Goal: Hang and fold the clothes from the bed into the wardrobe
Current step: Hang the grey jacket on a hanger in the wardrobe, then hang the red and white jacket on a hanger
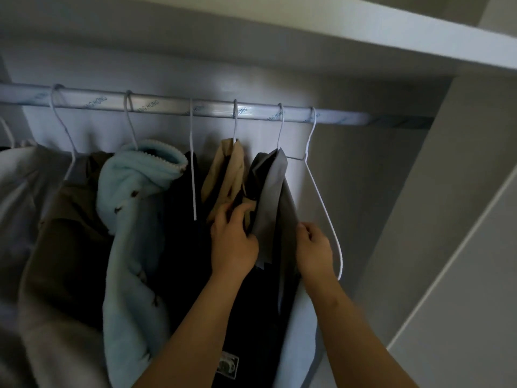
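A grey garment [272, 197] hangs from a white wire hanger on the wardrobe rail [167, 103]. My left hand [233, 242] grips its left edge, fingers curled into the fabric beside a tan garment [228, 175]. My right hand [314, 252] pinches the grey garment's right edge. Just right of that hand hangs an empty white hanger [321, 197]. Further left on the rail hang a dark garment [184, 247], a light blue fleece [131, 219] and a brown and grey coat [61, 247].
A white shelf [391, 37] runs above the rail. The wardrobe's right side panel [461, 219] stands close by. Behind the clothes is the pale back wall [358, 191], bare to the right of the empty hanger.
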Available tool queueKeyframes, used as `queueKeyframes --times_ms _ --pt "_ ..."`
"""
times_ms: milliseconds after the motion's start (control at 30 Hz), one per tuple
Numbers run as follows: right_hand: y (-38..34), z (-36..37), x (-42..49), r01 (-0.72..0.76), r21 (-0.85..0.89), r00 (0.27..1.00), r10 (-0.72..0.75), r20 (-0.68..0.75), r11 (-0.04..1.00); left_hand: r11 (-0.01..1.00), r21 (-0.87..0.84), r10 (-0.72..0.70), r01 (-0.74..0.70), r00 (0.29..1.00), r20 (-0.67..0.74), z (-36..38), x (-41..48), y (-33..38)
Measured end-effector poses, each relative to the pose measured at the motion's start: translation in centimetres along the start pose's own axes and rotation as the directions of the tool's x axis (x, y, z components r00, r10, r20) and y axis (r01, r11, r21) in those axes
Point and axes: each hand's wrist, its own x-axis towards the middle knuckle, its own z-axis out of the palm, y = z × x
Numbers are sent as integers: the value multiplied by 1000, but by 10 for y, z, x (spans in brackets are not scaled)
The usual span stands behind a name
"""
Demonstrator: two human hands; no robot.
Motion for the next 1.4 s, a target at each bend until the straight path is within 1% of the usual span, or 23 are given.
queueKeyframes --times_ms 100,200,333,400,467,533,600,667,767,867,933,967,1033,1100,1200,1267,1333,1400 --pt "11 -16 -21 -46 23 997 45 61 999 999 -25 -46 47 998 51 2 -33 1" --pt "25 -35 -49 -97 -4 986 96 138 995 996 -13 -83 85 990 117 1 -72 2" --pt "46 -59 -91 -146 -29 969 149 199 989 993 9 -120 120 987 102 0 -117 5" --pt "58 -69 -110 -206 -22 950 205 237 978 988 -15 -152 155 980 128 2 -142 4" --pt "72 -80 -129 -269 -73 914 278 294 960 980 -25 -189 198 964 189 6 -168 2" --pt "87 -92 -148 -336 -111 875 353 331 935 974 40 -225 223 930 290 13 -194 -2" --pt "102 -107 -171 -398 -22 880 388 273 917 966 102 -257 236 882 396 23 -217 -4" --pt "116 -124 -195 -466 46 871 450 197 883 959 120 -284 259 835 472 33 -240 -2" --pt "141 -145 -229 -574 32 812 564 147 818 933 96 -336 348 742 580 46 -269 1" --pt "157 -164 -268 -657 85 754 651 93 749 875 92 -416 475 642 644 51 -301 4" --pt "163 -171 -295 -691 137 721 689 70 710 852 75 -416 519 582 698 50 -322 1" --pt "165 -173 -311 -699 166 711 702 47 696 855 77 -397 514 551 734 48 -335 0" --pt "169 -173 -335 -715 189 688 725 20 673 863 78 -366 500 511 778 42 -355 -6" --pt "172 -171 -367 -739 211 652 758 -19 640 867 90 -344 490 458 820 31 -378 -13" --pt "169 -161 -421 -761 262 603 796 -53 593 888 141 -328 437 389 861 5 -413 -28" --pt "165 -157 -457 -768 293 575 815 -74 569 900 164 -324 405 369 871 -11 -433 -37" --pt "160 -158 -493 -765 331 544 830 -125 552 911 176 -314 374 350 883 -24 -453 -42" --pt "156 -164 -531 -746 393 511 840 -181 538 924 177 -287 339 309 907 -34 -478 -41"
